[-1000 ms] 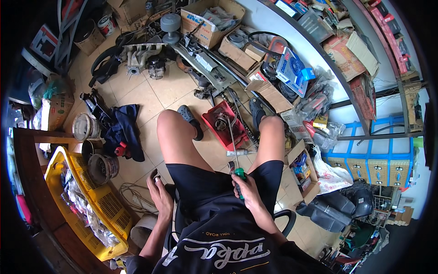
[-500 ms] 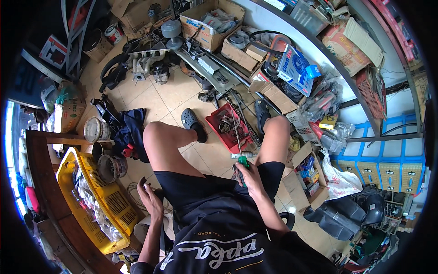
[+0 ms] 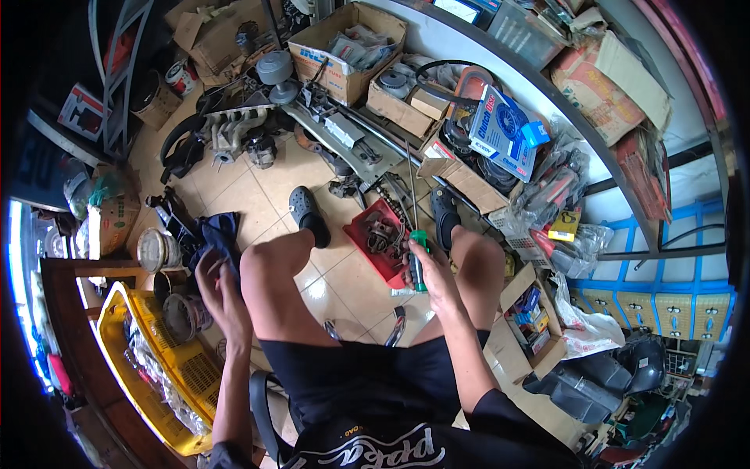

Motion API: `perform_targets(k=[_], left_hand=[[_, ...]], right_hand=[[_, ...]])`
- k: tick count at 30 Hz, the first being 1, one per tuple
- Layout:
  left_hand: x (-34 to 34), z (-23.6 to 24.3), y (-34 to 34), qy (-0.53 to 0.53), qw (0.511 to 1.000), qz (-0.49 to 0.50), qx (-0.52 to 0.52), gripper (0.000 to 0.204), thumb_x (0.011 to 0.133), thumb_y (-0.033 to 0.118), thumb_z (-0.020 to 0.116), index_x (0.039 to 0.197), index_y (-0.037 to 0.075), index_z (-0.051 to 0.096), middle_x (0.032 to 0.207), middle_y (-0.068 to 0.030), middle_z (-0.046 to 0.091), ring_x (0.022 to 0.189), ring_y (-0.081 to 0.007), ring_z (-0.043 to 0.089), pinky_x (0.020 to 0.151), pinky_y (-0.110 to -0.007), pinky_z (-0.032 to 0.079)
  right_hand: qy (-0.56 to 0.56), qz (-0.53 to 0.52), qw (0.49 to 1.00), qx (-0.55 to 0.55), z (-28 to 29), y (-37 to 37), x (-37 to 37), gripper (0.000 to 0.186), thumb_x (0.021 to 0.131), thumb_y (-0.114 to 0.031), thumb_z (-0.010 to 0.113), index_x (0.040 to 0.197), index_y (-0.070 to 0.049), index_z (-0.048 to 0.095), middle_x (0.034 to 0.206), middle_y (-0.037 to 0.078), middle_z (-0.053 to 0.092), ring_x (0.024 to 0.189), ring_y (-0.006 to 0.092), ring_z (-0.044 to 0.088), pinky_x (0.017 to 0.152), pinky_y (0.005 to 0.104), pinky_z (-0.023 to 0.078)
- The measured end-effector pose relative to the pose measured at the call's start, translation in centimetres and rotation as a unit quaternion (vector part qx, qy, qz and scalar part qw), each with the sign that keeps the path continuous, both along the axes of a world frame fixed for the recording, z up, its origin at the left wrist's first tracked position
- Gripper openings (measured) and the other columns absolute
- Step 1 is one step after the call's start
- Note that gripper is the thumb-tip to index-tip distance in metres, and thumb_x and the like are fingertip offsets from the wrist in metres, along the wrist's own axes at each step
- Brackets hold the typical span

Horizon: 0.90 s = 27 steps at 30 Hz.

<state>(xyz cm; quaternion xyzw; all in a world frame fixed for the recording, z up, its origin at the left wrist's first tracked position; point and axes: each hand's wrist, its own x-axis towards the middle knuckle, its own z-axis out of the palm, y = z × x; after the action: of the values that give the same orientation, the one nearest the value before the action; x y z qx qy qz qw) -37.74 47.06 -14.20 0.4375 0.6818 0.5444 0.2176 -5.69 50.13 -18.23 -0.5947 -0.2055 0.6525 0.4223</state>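
My right hand [image 3: 437, 273] is wrapped round the green handle of a long-shafted screwdriver [image 3: 419, 238], whose thin shaft points forward and upward in the view. Behind the handle, on the floor between my feet, sits a red tray [image 3: 391, 276] with several metal parts [image 3: 383, 234] in it. My left hand [image 3: 224, 295] is raised beside my left knee, fingers apart and nothing visible in it. A dark blue cloth [image 3: 217, 233] lies just past its fingertips; I cannot tell whether they touch.
At left stand a yellow crate [image 3: 195, 356] with plastic-wrapped items and clear tubs [image 3: 158, 248]. Ahead lie an engine manifold [image 3: 230, 133] and a long metal part [image 3: 344, 144]. Cardboard boxes [image 3: 469, 168] line the right, below a curved metal rail [image 3: 574, 98]. Black plastic parts [image 3: 578, 383] lie lower right.
My left hand has moved forward, up beside my left knee near the blue cloth. My right hand has moved slightly forward and right with the screwdriver, whose shaft now points farther up.
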Motion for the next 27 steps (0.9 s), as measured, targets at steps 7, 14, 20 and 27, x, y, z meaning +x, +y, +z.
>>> perform_targets(k=[7,14,20,27], left_hand=[[11.3,-6.1,21.5,-0.129,0.961,-0.225,-0.094,0.039,0.094,0.015,0.052,0.131,0.004,0.045,0.111,-0.0086,0.060,0.094,-0.0176,0.060,0.074,-0.028,0.047],[17.1,-11.5,32.4,0.006,0.902,-0.351,-0.254,0.051,0.091,0.031,0.052,0.127,-0.004,0.046,0.110,-0.0264,0.062,0.106,-0.0399,0.059,0.090,-0.040,0.044],[15.9,-11.2,38.5,0.241,0.820,-0.390,-0.342,0.052,0.090,0.040,0.046,0.128,0.004,0.051,0.114,-0.0260,0.061,0.109,-0.0390,0.058,0.096,-0.043,0.044],[12.4,-15.0,43.9,0.296,0.836,-0.290,-0.359,0.052,0.090,0.037,0.045,0.129,0.003,0.051,0.120,-0.0255,0.059,0.115,-0.0391,0.055,0.099,-0.044,0.042]], right_hand=[[-0.112,0.137,0.984,0.016,-1.7,15.8,3.7,0.030,0.089,-0.036,0.064,0.099,-0.009,0.060,0.071,0.001,0.061,0.050,0.0093,0.055,0.042,0.0236,0.043],[-0.055,0.039,0.997,-0.046,-7.0,24.0,3.9,0.034,0.090,-0.040,0.062,0.096,-0.007,0.059,0.069,0.003,0.059,0.051,0.0114,0.054,0.040,0.0257,0.041],[-0.093,0.180,0.977,-0.063,-10.8,24.9,4.2,0.037,0.091,-0.043,0.060,0.095,-0.005,0.060,0.073,0.005,0.063,0.059,0.0151,0.062,0.049,0.0304,0.048],[-0.554,0.381,0.739,-0.039,-14.3,24.3,4.3,0.041,0.086,-0.038,0.060,0.097,0.001,0.062,0.089,0.023,0.067,0.086,0.0399,0.065,0.078,0.0477,0.052]])
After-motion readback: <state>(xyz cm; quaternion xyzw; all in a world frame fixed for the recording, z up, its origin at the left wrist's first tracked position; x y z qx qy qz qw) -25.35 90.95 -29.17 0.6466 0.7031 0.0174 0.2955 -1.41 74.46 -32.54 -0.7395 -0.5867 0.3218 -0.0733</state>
